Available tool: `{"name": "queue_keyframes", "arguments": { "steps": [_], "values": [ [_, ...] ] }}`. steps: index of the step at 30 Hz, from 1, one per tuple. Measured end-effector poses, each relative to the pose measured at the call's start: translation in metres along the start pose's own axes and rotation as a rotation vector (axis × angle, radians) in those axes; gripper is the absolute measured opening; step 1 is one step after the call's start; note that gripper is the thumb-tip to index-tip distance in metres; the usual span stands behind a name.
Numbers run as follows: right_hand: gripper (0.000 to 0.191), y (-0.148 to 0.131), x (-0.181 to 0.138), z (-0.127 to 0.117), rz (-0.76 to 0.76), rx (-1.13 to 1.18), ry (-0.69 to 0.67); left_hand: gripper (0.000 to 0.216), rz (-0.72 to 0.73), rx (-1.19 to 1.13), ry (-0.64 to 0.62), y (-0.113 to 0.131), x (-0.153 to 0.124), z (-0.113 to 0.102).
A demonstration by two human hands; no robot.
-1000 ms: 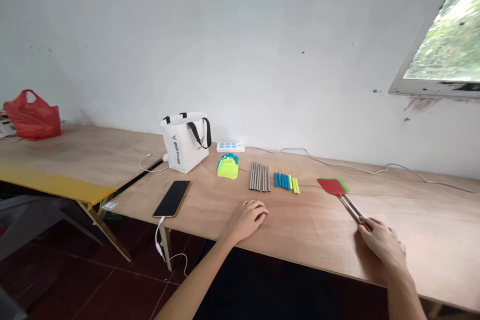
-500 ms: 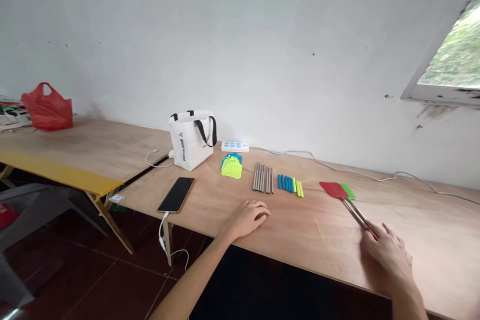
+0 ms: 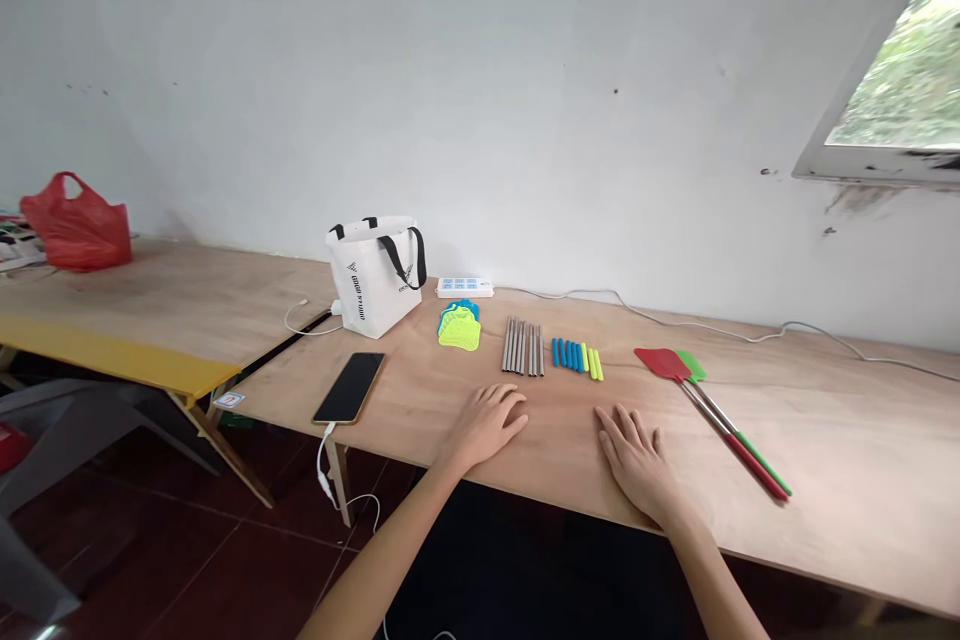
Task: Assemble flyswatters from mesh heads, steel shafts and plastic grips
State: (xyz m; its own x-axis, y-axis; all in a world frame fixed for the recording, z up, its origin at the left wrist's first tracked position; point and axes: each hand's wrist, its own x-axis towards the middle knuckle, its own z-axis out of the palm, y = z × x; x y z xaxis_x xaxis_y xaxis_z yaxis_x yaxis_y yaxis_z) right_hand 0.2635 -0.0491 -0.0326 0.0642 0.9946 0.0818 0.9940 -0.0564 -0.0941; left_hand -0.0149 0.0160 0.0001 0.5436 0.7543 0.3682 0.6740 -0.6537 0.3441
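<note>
My left hand (image 3: 486,422) lies flat and open on the wooden table (image 3: 825,480), holding nothing. My right hand (image 3: 636,458) rests flat beside it, fingers spread, also empty. Beyond the hands lie a row of several metal rods (image 3: 523,348), a row of blue and yellow-green handle grips (image 3: 576,359) and a small stack of yellow and blue swatter heads (image 3: 459,328). To the right of my right hand lie two assembled fly swatters, one red (image 3: 701,402) and one green (image 3: 731,427), side by side, untouched.
A black phone (image 3: 349,387) on a cable lies left of my left hand. A white tote bag (image 3: 376,274) and a power strip (image 3: 465,287) stand near the wall. A red plastic bag (image 3: 75,224) sits on the far-left table, with a gap between tables.
My right hand let go of the swatter handles and moved left to lie flat near my left hand. The two swatters stay on the table. The left hand has hardly moved.
</note>
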Motion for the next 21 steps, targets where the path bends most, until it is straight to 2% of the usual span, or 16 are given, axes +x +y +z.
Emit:
{"name": "queue_keyframes", "arguments": {
  "steps": [5,12,21],
  "values": [
    [0.056,-0.003,0.001,-0.002,0.032,0.004,0.018,0.030,-0.015,0.004,0.001,0.000,0.001,0.000],
    [0.052,-0.026,0.011,-0.002,0.080,-0.006,0.086,0.030,-0.028,0.015,-0.012,-0.001,0.001,0.000],
    [0.054,-0.020,0.013,0.005,0.046,-0.007,0.124,0.031,-0.012,0.010,-0.007,-0.002,0.000,0.000]
  ]
}}
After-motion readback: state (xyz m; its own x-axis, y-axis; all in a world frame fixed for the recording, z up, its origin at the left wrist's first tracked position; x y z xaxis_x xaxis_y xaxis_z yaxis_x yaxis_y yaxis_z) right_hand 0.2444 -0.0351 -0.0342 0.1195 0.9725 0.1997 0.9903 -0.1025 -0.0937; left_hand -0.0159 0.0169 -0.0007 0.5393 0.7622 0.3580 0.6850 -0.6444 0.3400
